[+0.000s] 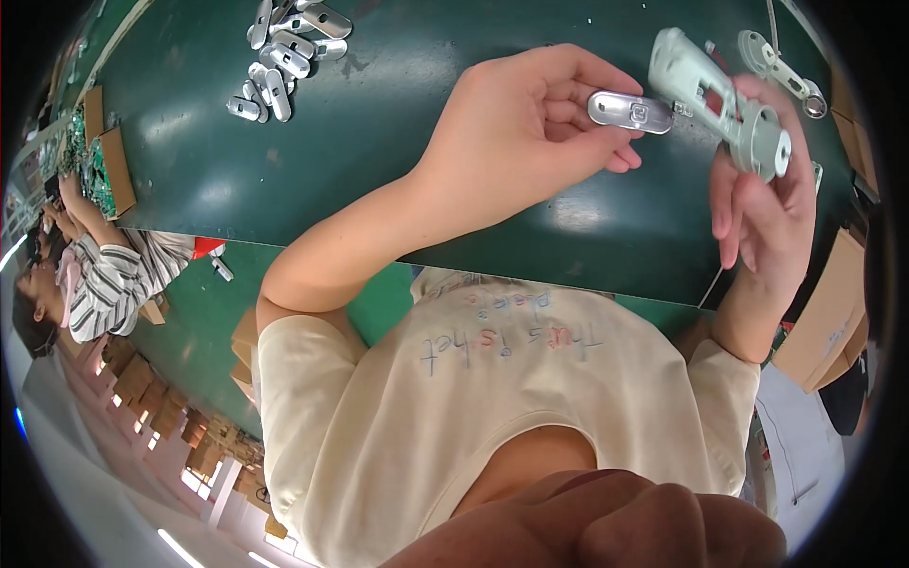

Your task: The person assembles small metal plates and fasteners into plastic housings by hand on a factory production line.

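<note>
My left hand (521, 133) is closed on a small oval silver metal piece (625, 111), pinched between thumb and fingers above the dark green table (360, 151). The piece has rounded ends and a small raised square mark near its middle. To the right, my right hand (772, 204) holds a pale green plastic part (715, 95), long and flat at one end with a round disc at the other. It is tilted, its flat end toward the silver piece. The two things are close together; whether they touch I cannot tell.
Loose silver metal pieces (289, 57) lie in a heap at the far left of the table. A similar part with a round end (781, 68) lies at the far right. Cardboard boxes (828, 303) stand to my right. Another person (118, 265) works beside a box of green parts (102, 180).
</note>
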`<state>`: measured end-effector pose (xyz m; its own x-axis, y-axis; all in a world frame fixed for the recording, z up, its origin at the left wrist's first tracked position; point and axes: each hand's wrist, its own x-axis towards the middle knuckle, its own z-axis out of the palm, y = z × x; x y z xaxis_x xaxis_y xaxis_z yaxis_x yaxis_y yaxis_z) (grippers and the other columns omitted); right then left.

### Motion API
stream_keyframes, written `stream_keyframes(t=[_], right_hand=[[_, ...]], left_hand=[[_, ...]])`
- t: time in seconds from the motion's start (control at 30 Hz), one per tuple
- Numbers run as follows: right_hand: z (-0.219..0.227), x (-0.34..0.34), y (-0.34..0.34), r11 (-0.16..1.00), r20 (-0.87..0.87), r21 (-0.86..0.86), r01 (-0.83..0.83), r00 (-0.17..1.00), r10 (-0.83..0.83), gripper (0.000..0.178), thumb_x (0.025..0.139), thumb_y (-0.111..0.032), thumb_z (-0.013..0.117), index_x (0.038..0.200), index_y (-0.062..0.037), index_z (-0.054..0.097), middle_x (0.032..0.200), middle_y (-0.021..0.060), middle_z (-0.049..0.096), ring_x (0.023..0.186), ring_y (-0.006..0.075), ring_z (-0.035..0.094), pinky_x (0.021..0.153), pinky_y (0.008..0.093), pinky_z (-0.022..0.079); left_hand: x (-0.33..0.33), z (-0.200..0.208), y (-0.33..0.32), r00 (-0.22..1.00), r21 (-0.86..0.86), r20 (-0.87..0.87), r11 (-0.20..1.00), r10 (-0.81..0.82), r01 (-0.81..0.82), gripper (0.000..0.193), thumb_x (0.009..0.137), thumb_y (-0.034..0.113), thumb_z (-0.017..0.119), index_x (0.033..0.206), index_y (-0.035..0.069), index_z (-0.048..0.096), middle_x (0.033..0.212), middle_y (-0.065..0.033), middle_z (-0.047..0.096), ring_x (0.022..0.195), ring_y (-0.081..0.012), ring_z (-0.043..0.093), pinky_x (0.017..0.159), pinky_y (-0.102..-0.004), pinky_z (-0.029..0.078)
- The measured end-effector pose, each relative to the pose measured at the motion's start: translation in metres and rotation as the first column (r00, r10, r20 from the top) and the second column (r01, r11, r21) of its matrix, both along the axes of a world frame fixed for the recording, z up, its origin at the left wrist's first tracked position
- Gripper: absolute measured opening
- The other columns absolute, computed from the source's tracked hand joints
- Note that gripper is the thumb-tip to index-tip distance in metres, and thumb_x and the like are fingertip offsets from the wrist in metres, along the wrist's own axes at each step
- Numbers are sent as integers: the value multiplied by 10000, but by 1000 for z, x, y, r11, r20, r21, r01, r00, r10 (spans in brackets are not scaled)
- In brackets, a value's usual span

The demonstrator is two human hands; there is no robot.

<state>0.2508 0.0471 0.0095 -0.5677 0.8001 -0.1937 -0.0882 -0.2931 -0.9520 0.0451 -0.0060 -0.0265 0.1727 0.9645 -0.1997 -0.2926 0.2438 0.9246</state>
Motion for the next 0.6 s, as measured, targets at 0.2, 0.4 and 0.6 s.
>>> stream_keyframes(t=[0.2, 0.4, 0.6], right_hand=[[-2, 5, 1, 802, 387, 556, -217, 922, -19, 301, 712, -94, 622, 975, 21, 531, 975, 97, 481, 893, 171, 449, 815, 263, 322], [-2, -5, -1, 862, 452, 480, -161, 888, -85, 308, 707, -89, 626, 981, 16, 533, 972, 97, 490, 892, 175, 465, 820, 265, 337], [-8, -6, -1, 867, 427, 465, -177, 903, -45, 294, 710, -47, 620, 982, 19, 532, 964, 97, 495, 889, 172, 467, 816, 259, 341]], left_hand=[[1, 4, 1, 1000, -10, -2, 1000, 13, -13, 239, 773, -47, 590, 1007, -73, 548, 858, -97, 633, 773, -123, 644, 692, -223, 527], [0, 6, 0, 999, -42, 2, 998, -41, 41, 258, 752, -66, 606, 1005, -66, 555, 859, -84, 631, 773, -106, 635, 696, -216, 522], [1, 7, -2, 997, -54, 60, 997, -44, 47, 283, 761, -77, 595, 1036, -72, 529, 899, -111, 636, 811, -155, 654, 721, -242, 534]])
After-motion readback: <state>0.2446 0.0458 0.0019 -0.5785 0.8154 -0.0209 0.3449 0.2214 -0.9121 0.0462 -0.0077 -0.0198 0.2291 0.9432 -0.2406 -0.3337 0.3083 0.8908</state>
